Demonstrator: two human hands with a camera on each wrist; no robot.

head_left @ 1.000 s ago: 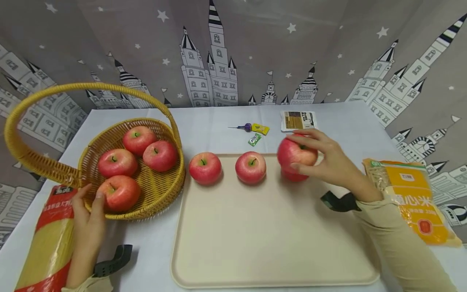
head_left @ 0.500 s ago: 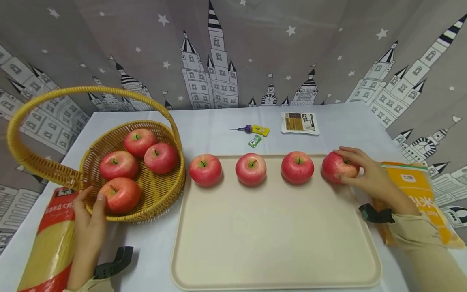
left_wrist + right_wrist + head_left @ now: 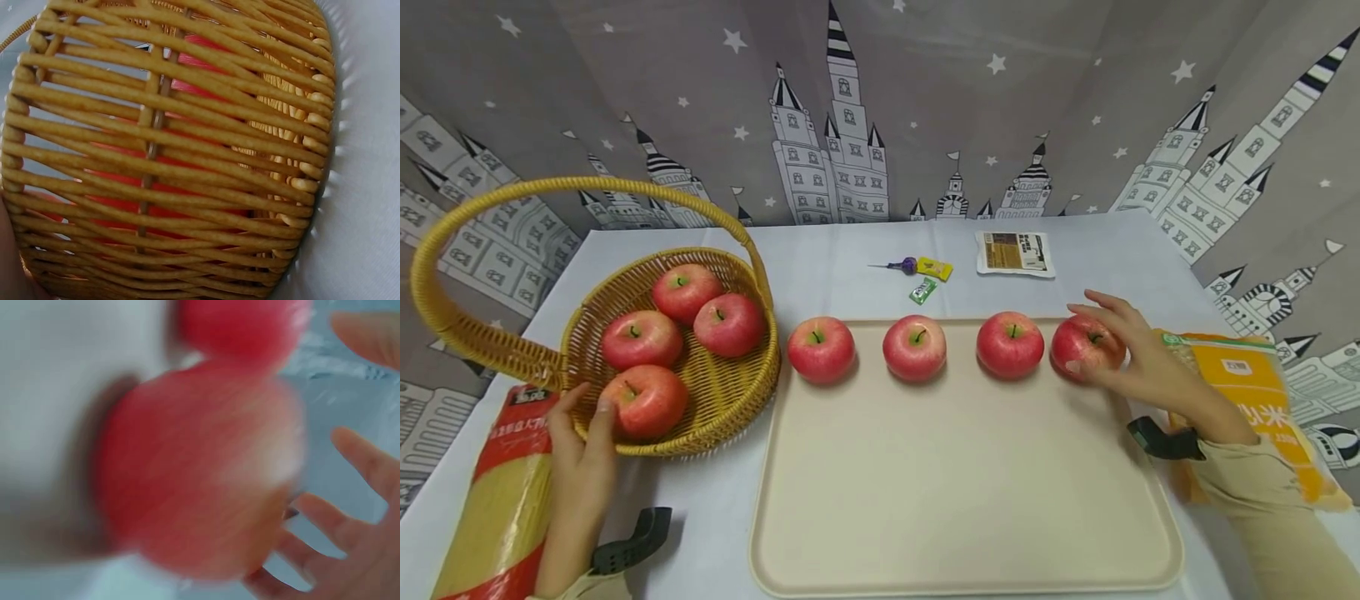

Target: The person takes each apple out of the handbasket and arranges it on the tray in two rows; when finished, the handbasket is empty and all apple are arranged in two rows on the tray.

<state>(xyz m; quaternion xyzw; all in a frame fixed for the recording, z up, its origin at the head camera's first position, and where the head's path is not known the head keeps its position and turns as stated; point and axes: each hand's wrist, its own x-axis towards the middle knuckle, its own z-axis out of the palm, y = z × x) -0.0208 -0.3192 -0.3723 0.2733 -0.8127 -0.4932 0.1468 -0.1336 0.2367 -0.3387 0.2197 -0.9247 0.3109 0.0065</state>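
The tray (image 3: 970,487) gives my right hand (image 3: 1141,357) passage at its near side; four apples (image 3: 914,350) obstruct the far edge.

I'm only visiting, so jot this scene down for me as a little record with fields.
Left hand: holds near rim of the basket
Basket apples: four
Tray apples: four, in a row on the beige tray
Right hand: fingers spread at the rightmost apple
Beyond tray: white packet, yellow wrapper, green wrapper
Far left: red-and-yellow package
Far right: orange bag
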